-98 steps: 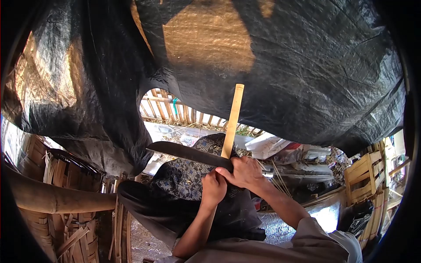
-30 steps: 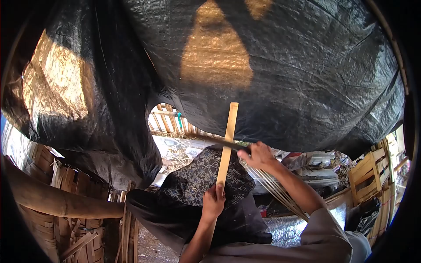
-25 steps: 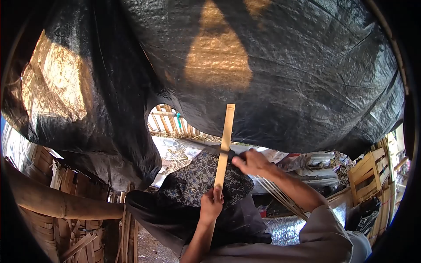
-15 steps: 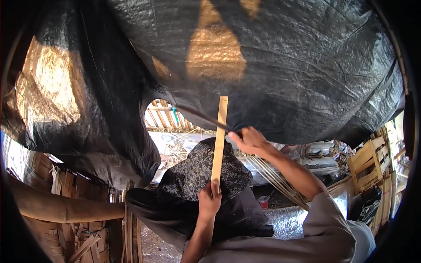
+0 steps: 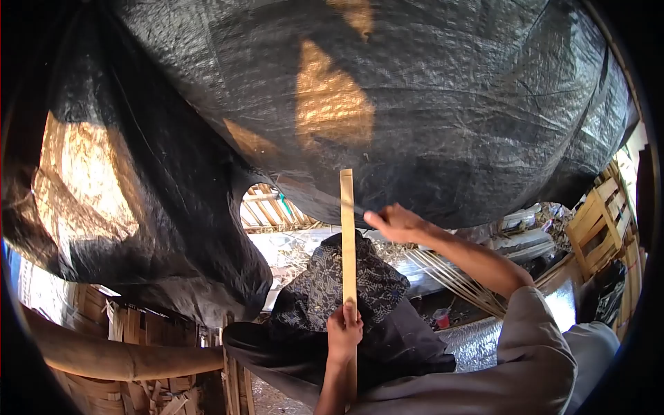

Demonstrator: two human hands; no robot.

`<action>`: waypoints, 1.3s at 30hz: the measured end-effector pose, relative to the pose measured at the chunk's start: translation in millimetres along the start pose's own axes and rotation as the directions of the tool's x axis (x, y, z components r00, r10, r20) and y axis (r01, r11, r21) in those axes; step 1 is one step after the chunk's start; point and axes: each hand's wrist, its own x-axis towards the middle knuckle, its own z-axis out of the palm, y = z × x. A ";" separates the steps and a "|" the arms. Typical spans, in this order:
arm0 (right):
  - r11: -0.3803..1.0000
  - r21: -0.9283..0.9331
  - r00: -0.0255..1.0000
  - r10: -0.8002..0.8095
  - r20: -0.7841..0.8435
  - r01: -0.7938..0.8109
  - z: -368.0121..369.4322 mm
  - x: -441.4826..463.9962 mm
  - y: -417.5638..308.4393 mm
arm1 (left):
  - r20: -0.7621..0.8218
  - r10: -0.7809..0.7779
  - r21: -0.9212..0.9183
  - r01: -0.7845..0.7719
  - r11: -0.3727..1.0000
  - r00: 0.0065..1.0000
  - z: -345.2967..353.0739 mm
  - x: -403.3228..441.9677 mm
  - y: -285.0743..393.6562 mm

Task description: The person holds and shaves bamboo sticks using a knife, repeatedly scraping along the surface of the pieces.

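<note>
One pale strip (image 5: 348, 256) is gripped upright by the closed left hand (image 5: 344, 333); a knife (image 5: 358, 210), motion-blurred and partly hidden, is held in the curled right hand (image 5: 395, 223).

Black tarpaulin (image 5: 470, 124), hung across the upper field and bearing sunlit patches. Slatted bamboo fence (image 5: 264, 211), seen through a gap beneath it, with a green tie (image 5: 285, 203). Thick bamboo pole (image 5: 131, 360), lower left. At right: thin strips (image 5: 458, 280), side by side; red cup (image 5: 442, 319), near silvery sheeting (image 5: 476, 348); slatted wooden crate (image 5: 600, 225).
</note>
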 end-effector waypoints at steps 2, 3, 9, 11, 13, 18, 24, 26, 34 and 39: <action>0.986 -0.110 0.992 -0.127 0.018 0.128 7.3 -16.8 -6.6 | 0.051 -0.048 -0.068 0.052 0.996 0.998 -0.3 -2.4 5.1; 0.964 -0.183 0.981 -0.193 0.004 0.191 9.2 -20.4 -7.1 | 0.052 -0.051 -0.062 0.054 0.997 0.997 -0.2 -2.6 5.7; 0.981 -0.074 0.968 0.164 -0.190 -0.180 -27.5 23.2 4.5 | 0.088 -0.053 -0.081 0.060 0.995 0.995 -0.4 -2.6 7.5; 0.943 0.139 0.949 0.311 -0.048 -0.302 -32.4 40.7 11.8 | 0.132 -0.189 -0.221 0.214 0.951 0.973 -1.4 -2.7 -6.2; 0.976 -0.021 0.976 0.216 0.036 -0.215 -16.4 28.8 9.2 | 0.134 -0.058 -0.059 0.067 0.996 0.989 8.8 -9.4 3.5; 0.992 -0.100 0.979 0.093 0.181 -0.075 8.6 5.4 -5.6 | 0.171 -0.146 -0.099 0.164 0.981 0.974 13.9 -1.2 16.2; 0.822 0.446 0.926 0.241 0.290 -0.353 41.9 -2.3 21.5 | 0.063 -0.100 -0.255 0.113 0.960 0.993 19.0 -0.4 18.0; 0.773 0.518 0.929 0.282 0.238 -0.367 62.4 -10.6 33.1 | 0.017 -0.028 -0.107 0.029 0.994 0.999 23.7 0.4 21.5; 0.673 0.630 0.910 0.386 0.150 -0.389 78.5 -41.3 47.0 | -0.017 0.418 0.553 -0.340 0.761 0.908 40.5 20.7 37.2; 0.582 0.690 0.882 0.435 0.182 -0.430 91.0 -44.9 66.4 | 0.000 0.164 0.331 -0.155 0.931 0.986 34.4 37.3 60.6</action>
